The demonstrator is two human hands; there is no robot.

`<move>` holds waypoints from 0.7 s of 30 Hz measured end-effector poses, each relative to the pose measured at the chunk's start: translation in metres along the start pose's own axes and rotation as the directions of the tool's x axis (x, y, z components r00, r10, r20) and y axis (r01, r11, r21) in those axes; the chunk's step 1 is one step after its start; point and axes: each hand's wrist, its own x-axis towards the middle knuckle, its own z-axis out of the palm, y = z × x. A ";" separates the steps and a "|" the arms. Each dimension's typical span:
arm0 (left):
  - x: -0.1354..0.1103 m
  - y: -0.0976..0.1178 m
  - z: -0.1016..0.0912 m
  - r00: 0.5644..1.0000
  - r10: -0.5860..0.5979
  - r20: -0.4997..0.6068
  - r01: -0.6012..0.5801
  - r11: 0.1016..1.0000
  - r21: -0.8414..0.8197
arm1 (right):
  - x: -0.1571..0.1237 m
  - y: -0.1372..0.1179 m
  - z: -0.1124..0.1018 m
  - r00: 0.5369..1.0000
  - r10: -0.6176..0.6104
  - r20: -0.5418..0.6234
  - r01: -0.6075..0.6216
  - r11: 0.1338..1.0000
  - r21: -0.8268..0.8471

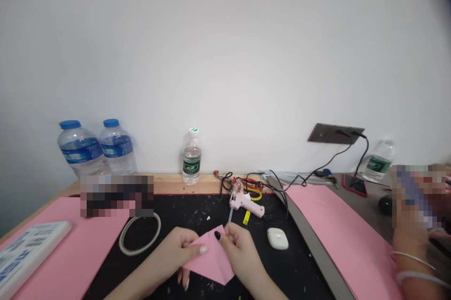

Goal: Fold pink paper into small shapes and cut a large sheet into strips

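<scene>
A folded piece of pink paper is held up over the black mat by both hands. My left hand pinches its left side, thumb lying on top and other fingers underneath. At the upper right edge my right hand grips the paper, its dark-nailed thumb pressed on the face. Behind the hands lies a pale pink glue gun with a cord. To the right sits a white earbud case; a ring-shaped roll of tape rests to the left.
Pink sheets lie on the right, others on the left under a white box. Bottles stand along the wall. Cables run to a wall socket. Another person's arm is at far right, near a phone.
</scene>
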 end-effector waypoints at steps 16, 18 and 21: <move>0.000 -0.007 0.036 0.916 0.063 -0.397 -0.031 0.996 0.087 | -0.005 -0.001 0.013 0.993 -0.032 -0.117 0.041 0.997 0.071; -0.001 -0.005 0.036 0.916 0.075 -0.394 -0.027 0.992 0.125 | -0.004 -0.002 0.015 0.990 -0.029 -0.138 0.038 0.997 0.064; 0.001 -0.005 0.033 0.929 0.131 -0.347 -0.096 0.989 0.117 | -0.004 -0.002 0.018 0.988 -0.012 -0.152 0.026 0.996 0.088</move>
